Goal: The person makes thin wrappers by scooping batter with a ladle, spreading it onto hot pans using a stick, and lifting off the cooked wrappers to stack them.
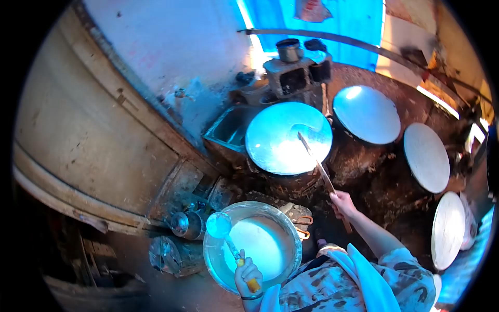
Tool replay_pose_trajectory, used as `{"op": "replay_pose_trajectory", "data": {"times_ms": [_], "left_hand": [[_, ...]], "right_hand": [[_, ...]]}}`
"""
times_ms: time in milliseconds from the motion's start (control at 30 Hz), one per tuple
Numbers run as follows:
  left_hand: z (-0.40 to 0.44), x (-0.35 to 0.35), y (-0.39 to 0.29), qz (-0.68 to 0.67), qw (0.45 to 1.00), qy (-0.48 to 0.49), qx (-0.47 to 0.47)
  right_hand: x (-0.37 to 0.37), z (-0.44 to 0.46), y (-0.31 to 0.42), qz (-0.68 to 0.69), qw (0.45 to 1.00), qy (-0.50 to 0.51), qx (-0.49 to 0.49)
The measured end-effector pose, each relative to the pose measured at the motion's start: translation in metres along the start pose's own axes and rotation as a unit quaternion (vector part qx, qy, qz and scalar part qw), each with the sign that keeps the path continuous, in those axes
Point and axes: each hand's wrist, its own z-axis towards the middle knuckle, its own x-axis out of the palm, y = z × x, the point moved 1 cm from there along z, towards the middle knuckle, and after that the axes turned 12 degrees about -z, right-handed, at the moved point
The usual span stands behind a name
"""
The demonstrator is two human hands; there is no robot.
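Observation:
My left hand [246, 276] is closed around the yellow handle of a ladle [218, 225]. Its round bowl is above the left rim of a wide metal pot [295, 234], which contains a white liquid [262, 247]. In my right hand [342, 205] is a long, thin flat stick [325, 177], gripped near its lower end. The stick's far tip lies over a large round pale surface [270, 138], shiny with glare, on a stove-like base. A curved mark shows near that tip; whether the tip touches the surface I cannot tell.
To the right stand more round pale discs [366, 114] [426, 157] [448, 230]. Behind the near round surface, a small metal pot [289, 50] sits on a block. A metal vessel [188, 224] and a clear container [165, 255] are left of the wide pot. A large panel [99, 119] borders the left.

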Motion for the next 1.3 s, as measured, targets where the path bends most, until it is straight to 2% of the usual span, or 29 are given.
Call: {"op": "replay_pose_trajectory", "data": {"times_ms": [33, 100, 133, 200, 267, 300, 367, 433, 500, 567, 633, 700, 733, 900, 1033, 1100, 1133, 1167, 1200, 1267, 1300], "left_hand": [[0.001, 0.003, 0.003, 0.005, 1.000, -0.010, -0.008], [0.007, 0.006, 0.010, 0.007, 1.000, -0.010, -0.006], [0.011, 0.005, 0.015, 0.009, 1.000, -0.013, -0.011], [0.017, 0.011, 0.016, -0.022, 0.999, -0.003, -0.026], [0.020, 0.017, 0.020, 0.004, 0.999, -0.005, -0.034], [0.025, 0.016, 0.022, 0.004, 0.999, 0.006, -0.032], [0.035, 0.017, 0.025, 0.027, 0.998, 0.019, -0.052], [0.039, 0.023, 0.033, 0.022, 0.998, 0.016, -0.061], [0.043, 0.024, 0.044, 0.005, 0.998, 0.018, -0.064], [0.048, 0.027, 0.048, -0.004, 0.998, 0.022, -0.061], [0.055, 0.017, 0.034, -0.016, 0.998, 0.007, -0.067], [0.062, 0.020, 0.039, -0.009, 0.998, 0.006, -0.068], [0.064, 0.021, 0.043, -0.003, 0.998, 0.006, -0.068], [0.076, 0.026, 0.061, 0.028, 0.997, -0.001, -0.070], [0.085, 0.029, 0.075, 0.042, 0.997, -0.002, -0.070], [0.084, 0.030, 0.078, 0.047, 0.997, -0.007, -0.068], [0.084, 0.031, 0.078, 0.051, 0.996, -0.009, -0.066], [0.083, 0.030, 0.077, 0.055, 0.996, -0.014, -0.065], [0.084, 0.031, 0.078, 0.054, 0.996, -0.018, -0.062], [0.085, 0.029, 0.078, 0.057, 0.996, -0.023, -0.066], [0.087, 0.029, 0.079, 0.060, 0.995, -0.023, -0.070]], "right_hand": [[-0.003, 0.005, 0.004, 0.031, 0.999, 0.000, 0.009], [0.025, 0.019, 0.011, 0.032, 0.996, -0.075, -0.030], [0.040, 0.019, 0.011, 0.041, 0.994, -0.075, -0.068], [0.055, 0.007, -0.002, -0.103, 0.974, -0.067, -0.189], [0.038, -0.023, 0.003, -0.161, 0.981, -0.025, -0.104], [0.012, -0.022, -0.003, -0.176, 0.984, -0.028, -0.025], [-0.031, -0.001, -0.015, -0.097, 0.994, -0.045, -0.016], [-0.057, 0.022, -0.004, -0.044, 0.999, -0.020, -0.006], [-0.048, 0.033, 0.016, -0.093, 0.991, -0.086, 0.033], [-0.033, 0.002, 0.026, -0.106, 0.992, -0.035, -0.065], [-0.041, -0.012, 0.007, -0.222, 0.959, 0.016, -0.176], [-0.072, -0.005, -0.006, -0.219, 0.976, -0.013, -0.010], [-0.087, 0.014, -0.013, -0.177, 0.983, -0.047, 0.021], [-0.117, 0.111, 0.052, -0.165, 0.983, -0.060, -0.043], [-0.097, 0.162, 0.124, -0.209, 0.965, -0.152, -0.054], [-0.087, 0.192, 0.126, -0.252, 0.934, -0.202, -0.152], [-0.083, 0.193, 0.125, -0.177, 0.951, -0.207, -0.145], [-0.081, 0.186, 0.116, -0.105, 0.953, -0.222, -0.177], [-0.069, 0.181, 0.100, -0.010, 0.956, -0.232, -0.178], [-0.041, 0.143, 0.081, 0.040, 0.972, -0.231, -0.020], [-0.021, 0.120, 0.067, 0.008, 0.977, -0.212, 0.000]]}}
